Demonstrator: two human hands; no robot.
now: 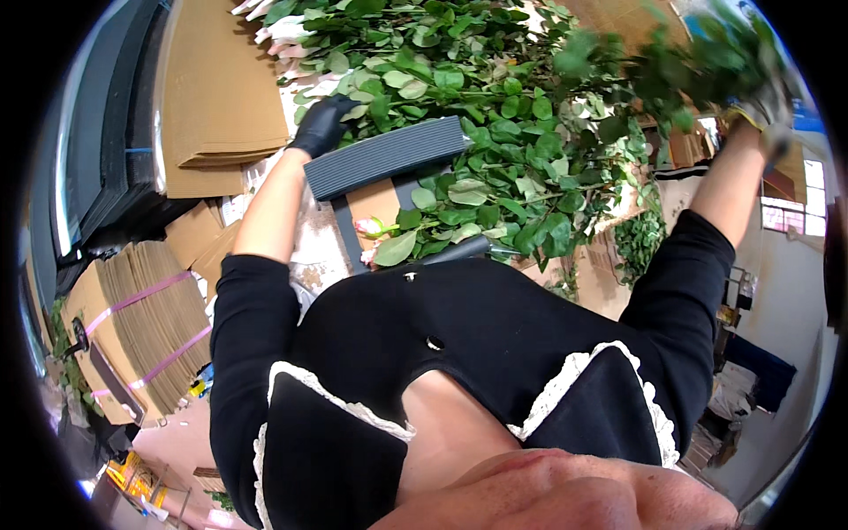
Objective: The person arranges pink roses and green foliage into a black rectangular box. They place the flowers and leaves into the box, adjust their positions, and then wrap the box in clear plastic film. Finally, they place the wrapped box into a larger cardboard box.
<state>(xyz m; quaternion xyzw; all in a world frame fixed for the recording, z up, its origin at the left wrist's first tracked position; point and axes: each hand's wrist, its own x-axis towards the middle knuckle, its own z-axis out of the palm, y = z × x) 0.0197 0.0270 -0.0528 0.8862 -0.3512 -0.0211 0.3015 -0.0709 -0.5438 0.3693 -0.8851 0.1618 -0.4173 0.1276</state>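
Observation:
My left hand (320,128), in a black glove, is at the left edge of the pile of leafy stems (505,141), fingers curled; what they hold, if anything, is unclear. Just below it lies a grey ribbed rectangular piece (383,157), over brown card (372,196) with a pink flower (375,227) near it. Pale wrapped flower heads (287,35) line the pile's upper left. My right hand (761,122), gloved and blurred, is raised at the far right, closed on a bunch of leafy stems (667,75). A dark cylindrical object (455,253) shows by my body.
Stacked brown cardboard (216,97) and dark sheets (115,115) stand at the left. Below them is a cardboard bundle (141,327) with pink straps. More greenery (636,243) hangs at the right, beside a wall (764,344) and a window (791,216).

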